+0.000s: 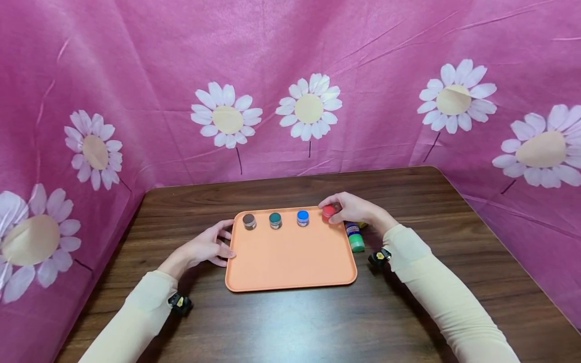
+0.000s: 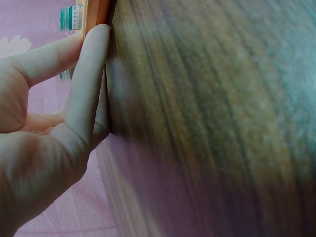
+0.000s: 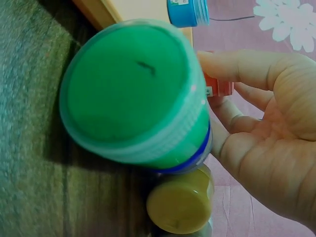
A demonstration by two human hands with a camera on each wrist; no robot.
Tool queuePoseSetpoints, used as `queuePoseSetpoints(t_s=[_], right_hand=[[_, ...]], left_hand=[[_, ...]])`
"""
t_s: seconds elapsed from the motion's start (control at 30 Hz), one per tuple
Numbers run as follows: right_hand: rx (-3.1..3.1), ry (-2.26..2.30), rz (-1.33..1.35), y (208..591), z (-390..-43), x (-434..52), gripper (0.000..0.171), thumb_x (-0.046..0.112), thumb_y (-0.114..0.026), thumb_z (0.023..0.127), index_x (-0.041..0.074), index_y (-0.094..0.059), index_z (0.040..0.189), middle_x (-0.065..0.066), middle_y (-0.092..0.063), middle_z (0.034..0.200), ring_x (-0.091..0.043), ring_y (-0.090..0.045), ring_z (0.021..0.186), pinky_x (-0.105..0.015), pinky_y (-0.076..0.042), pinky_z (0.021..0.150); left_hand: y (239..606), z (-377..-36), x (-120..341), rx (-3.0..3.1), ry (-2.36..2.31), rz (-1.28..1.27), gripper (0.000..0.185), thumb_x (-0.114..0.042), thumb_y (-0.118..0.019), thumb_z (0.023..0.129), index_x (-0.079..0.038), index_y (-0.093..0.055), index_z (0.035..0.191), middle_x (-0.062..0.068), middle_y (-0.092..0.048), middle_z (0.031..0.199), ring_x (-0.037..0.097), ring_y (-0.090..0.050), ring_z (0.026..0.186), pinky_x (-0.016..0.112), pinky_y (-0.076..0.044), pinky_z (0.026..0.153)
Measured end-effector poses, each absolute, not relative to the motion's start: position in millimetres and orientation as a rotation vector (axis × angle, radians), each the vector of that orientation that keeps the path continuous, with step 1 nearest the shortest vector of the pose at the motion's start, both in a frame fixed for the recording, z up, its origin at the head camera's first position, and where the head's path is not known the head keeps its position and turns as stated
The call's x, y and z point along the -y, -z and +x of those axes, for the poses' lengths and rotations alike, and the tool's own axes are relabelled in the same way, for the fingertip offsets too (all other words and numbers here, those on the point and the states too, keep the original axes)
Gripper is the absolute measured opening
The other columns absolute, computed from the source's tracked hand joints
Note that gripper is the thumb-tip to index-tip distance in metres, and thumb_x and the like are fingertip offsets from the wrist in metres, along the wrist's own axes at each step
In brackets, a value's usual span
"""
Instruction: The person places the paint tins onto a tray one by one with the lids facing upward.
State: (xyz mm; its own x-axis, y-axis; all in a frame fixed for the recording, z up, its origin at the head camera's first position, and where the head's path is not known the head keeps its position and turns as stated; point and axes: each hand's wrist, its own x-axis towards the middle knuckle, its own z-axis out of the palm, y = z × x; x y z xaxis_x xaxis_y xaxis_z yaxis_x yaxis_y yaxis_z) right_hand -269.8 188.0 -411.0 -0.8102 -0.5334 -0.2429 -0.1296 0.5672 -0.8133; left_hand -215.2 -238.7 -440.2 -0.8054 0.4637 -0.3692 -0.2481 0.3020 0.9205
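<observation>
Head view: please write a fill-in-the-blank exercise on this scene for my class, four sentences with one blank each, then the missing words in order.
1. The right hand holds a jar coloured ____.
2. The tray that the left hand touches is coloured ____.
3. On the tray, the green jar stands ____ the brown jar and the blue jar.
4. The flowers on the curtain have petals coloured ____.

Missing words: red; orange; between; white.

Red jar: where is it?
Head view: the right hand holds the red jar at the far right corner of the orange tray, right of the blue jar.
</observation>
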Motion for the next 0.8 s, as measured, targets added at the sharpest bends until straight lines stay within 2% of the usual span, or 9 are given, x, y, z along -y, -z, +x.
queuePoseSetpoints(t_s=[0.8], right_hand=[[-2.337, 1.139, -0.531, 414.4, -270.8, -186.8, 0.048, -0.006, -0.071, 0.089, -0.008, -0.058, 0.135, -0.017, -0.067, 0.116, -0.025, -0.059, 0.098, -0.029, -0.057, 0.080]], left_hand=[[442.1, -216.6, 240.0, -1.978, -1.558, 0.193, 0.099, 0.011, -0.073, 0.083, -0.007, -0.013, 0.161, 0.027, -0.033, 0.132, 0.026, -0.067, 0.093, 0.049, -0.062, 0.073]])
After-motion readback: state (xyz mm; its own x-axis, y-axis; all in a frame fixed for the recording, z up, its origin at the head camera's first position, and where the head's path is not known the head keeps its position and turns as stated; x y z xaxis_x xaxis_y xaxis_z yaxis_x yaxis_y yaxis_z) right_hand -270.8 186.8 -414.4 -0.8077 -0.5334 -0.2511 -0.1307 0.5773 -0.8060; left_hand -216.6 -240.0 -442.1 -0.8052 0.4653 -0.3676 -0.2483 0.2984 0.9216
